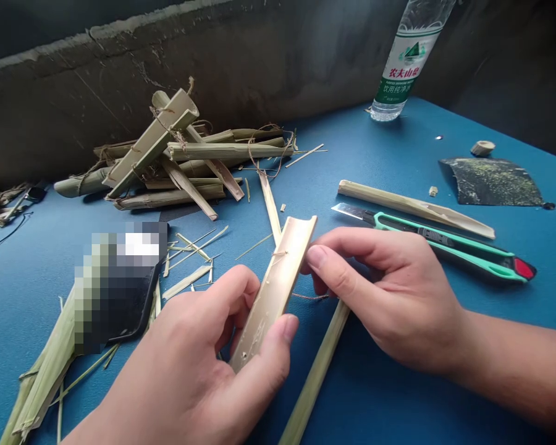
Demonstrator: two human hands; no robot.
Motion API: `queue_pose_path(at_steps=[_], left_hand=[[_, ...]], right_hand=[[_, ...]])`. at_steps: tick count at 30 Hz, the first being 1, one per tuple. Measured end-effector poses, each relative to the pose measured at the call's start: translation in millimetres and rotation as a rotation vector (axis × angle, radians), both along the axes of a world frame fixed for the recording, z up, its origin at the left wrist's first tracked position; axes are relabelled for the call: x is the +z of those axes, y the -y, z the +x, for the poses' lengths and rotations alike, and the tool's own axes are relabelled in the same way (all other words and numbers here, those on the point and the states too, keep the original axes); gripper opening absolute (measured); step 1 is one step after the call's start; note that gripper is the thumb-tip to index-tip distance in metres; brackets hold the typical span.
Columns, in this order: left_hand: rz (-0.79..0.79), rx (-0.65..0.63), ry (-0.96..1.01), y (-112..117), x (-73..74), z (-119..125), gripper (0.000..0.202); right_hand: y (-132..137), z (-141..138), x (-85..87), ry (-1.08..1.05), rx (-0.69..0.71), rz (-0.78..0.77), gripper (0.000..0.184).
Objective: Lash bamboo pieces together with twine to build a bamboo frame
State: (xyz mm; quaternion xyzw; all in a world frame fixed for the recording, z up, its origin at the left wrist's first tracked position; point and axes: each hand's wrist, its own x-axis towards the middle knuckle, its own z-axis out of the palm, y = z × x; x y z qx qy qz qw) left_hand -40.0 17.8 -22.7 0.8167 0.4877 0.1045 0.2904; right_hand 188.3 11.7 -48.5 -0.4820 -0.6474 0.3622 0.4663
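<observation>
A pale split bamboo piece point(278, 281), curved like a trough, is held over the blue table point(398, 395). My left hand point(204, 364) grips its lower end between thumb and fingers. My right hand point(389, 296) pinches its right edge near the top, with a thin brown fibre point(310, 297) running from the piece under the fingers. A long bamboo strip point(317, 371) lies on the table beneath both hands.
A green utility knife point(445, 242) with its blade out lies right of my hands, beside another bamboo strip point(412, 207). A heap of bamboo pieces point(176, 154) sits at the back. A phone point(120, 284), a water bottle point(405, 62) and a dark sandpaper sheet point(491, 182) are also on the table.
</observation>
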Motion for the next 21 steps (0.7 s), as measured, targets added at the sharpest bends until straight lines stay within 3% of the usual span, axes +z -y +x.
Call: queue_pose_path(at_steps=[8,21], left_hand=[[-0.058,0.028,0.017,-1.0,-0.4,-3.4,0.027],[-0.006,0.004,0.015,-2.1,-0.1,-2.2,0.025]], right_hand=[[1.3,-3.0,0.4,-0.046,0.001,0.024,0.007],[-1.6,-4.4,-1.4,-0.052,-0.060,0.020,0.009]])
